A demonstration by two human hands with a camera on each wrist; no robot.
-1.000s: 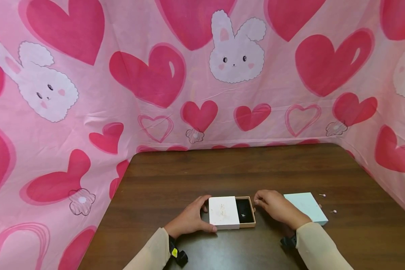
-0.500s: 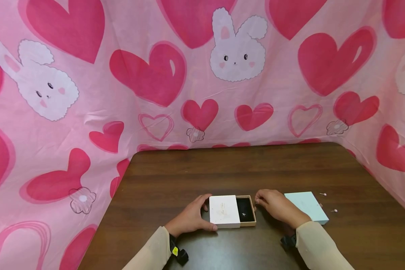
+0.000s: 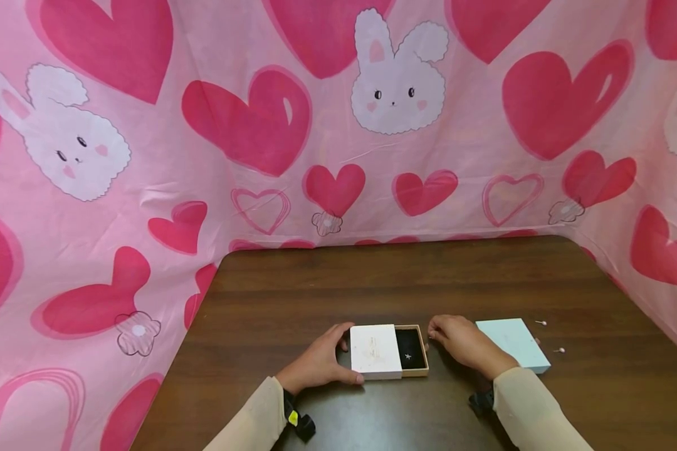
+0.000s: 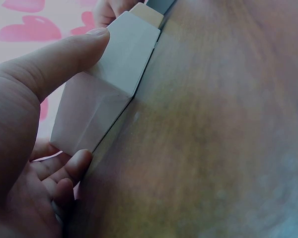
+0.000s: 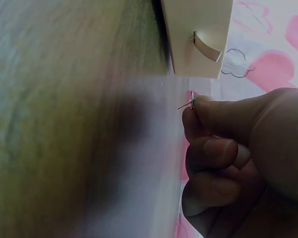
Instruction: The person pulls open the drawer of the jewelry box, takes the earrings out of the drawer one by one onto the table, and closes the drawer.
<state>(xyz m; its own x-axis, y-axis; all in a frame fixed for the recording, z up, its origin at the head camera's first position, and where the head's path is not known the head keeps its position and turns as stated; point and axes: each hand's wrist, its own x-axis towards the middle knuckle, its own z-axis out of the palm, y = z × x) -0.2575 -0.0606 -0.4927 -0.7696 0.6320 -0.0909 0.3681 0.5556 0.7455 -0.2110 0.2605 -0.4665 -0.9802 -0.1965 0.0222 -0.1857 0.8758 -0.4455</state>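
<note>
A white box sleeve (image 3: 375,352) lies flat on the table, its drawer (image 3: 423,351) slid partly out to the right. On the drawer's black lining sits a small silver star-shaped earring (image 3: 408,356). My left hand (image 3: 321,361) grips the sleeve from the left, thumb on the near side and fingers at the far side. Just right of the drawer, my right hand (image 3: 461,341) pinches a tiny stud earring (image 5: 191,101) between thumb and index finger. Its thin pin sticks out, apart from the box. A short pull tab (image 5: 207,47) shows on the drawer's end.
Right of my right hand lies a mint-green box (image 3: 516,346), partly behind the forearm. Beyond it are two pearl-headed pins or earrings, a far pearl piece (image 3: 543,323) and a nearer pearl piece (image 3: 561,351). The wooden table (image 3: 372,282) meets a pink heart-patterned cloth at its back.
</note>
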